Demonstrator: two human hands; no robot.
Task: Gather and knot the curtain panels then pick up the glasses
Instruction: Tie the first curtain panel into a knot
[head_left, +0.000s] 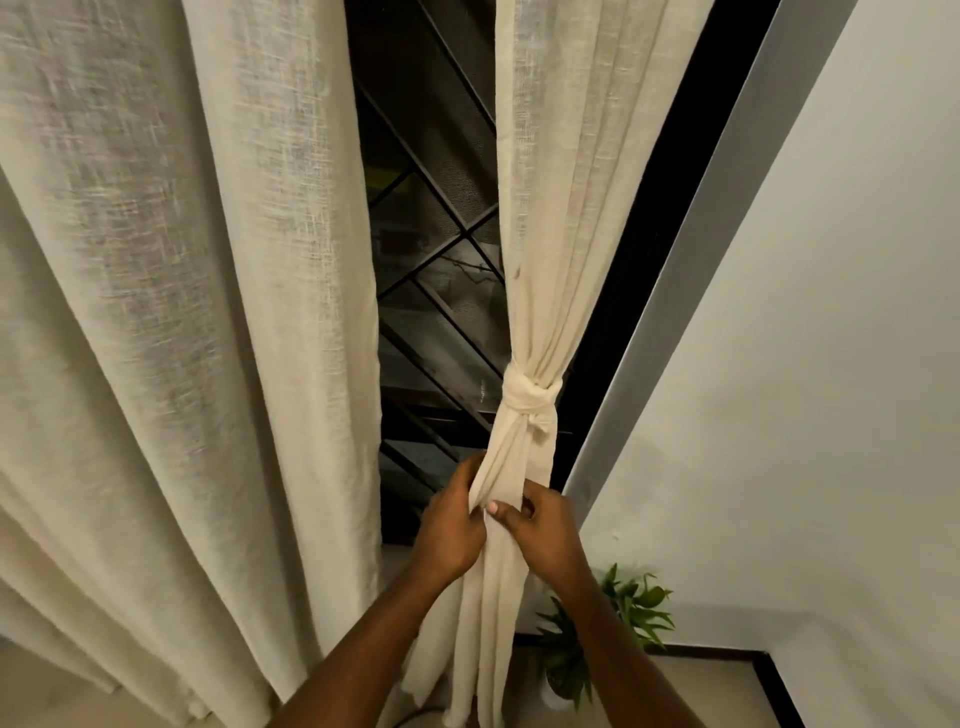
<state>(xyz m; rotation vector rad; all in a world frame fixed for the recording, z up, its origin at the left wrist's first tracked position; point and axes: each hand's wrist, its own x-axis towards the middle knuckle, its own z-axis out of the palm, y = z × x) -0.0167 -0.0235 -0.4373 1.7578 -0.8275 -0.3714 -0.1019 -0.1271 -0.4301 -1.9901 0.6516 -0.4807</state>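
The right curtain panel (566, 218) of cream linen is gathered into a bundle and tied in a knot (530, 399) at about mid-height. Below the knot its tail hangs down toward the floor. My left hand (453, 525) grips the left side of that tail just under the knot. My right hand (540, 525) pinches the tail from the right, thumb across the front. The left curtain panel (197, 312) hangs loose and ungathered, filling the left half of the view. No glasses are in view.
Between the panels a dark window (431, 249) with a diagonal metal grille shows. A black window frame (675, 249) and a white wall (810, 395) lie to the right. A small green potted plant (597, 639) stands on the floor below my right forearm.
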